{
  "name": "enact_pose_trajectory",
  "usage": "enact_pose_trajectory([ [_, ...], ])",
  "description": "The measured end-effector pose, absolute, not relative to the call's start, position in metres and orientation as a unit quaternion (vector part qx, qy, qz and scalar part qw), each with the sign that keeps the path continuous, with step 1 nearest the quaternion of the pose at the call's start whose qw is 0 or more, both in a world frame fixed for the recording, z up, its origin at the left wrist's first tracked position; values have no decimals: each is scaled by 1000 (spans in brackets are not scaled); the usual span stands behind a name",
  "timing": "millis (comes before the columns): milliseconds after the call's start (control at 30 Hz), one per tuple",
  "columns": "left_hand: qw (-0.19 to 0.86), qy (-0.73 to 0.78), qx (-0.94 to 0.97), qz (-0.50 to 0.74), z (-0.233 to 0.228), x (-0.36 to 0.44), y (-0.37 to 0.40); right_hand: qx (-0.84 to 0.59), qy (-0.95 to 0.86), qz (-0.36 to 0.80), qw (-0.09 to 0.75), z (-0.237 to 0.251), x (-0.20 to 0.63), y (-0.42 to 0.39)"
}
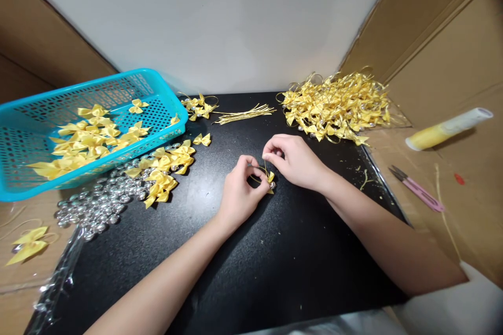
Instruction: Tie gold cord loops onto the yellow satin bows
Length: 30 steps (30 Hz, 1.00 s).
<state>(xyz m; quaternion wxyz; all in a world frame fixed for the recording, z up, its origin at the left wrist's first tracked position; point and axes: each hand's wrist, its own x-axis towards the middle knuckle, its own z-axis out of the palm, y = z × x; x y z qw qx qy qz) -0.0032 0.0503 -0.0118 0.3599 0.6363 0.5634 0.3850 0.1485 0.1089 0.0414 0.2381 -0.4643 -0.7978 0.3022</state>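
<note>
Near the middle of the black tabletop, my left hand [244,188] pinches a small yellow ribbon bow [271,178] between thumb and finger. A silver bell [272,185] sits at the bow, just past my thumb tip. From the bow a thin gold cord [259,168] loops back over my left fingers. My right hand [288,161] is closed in a pinch just to the right and above, with an end of the cord running up to its fingertips. Part of the cord is hidden behind my fingers.
A turquoise basket [173,102] of yellow bows stands at left, beside a heap of silver bells [98,207] and loose bows [162,186]. Cut cords [247,114] lie at the back. Bows with cords pile up [338,104] back right; pink snips [422,193] and a tube [448,128] lie right.
</note>
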Motion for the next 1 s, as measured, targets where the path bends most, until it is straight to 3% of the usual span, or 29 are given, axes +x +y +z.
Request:
enact_pose_trajectory([
  [333,340,567,652,372,-12,-4,50,-470,-793,307,235,39,150,110],
  [633,315,540,699,347,-12,-5,50,-476,-800,317,179,44,159,113],
  [867,272,534,715,360,-13,-13,46,-596,-759,168,203,53,246,89],
  [1000,203,517,745,369,-10,-20,45,-712,-692,23,115,36,325,51],
])
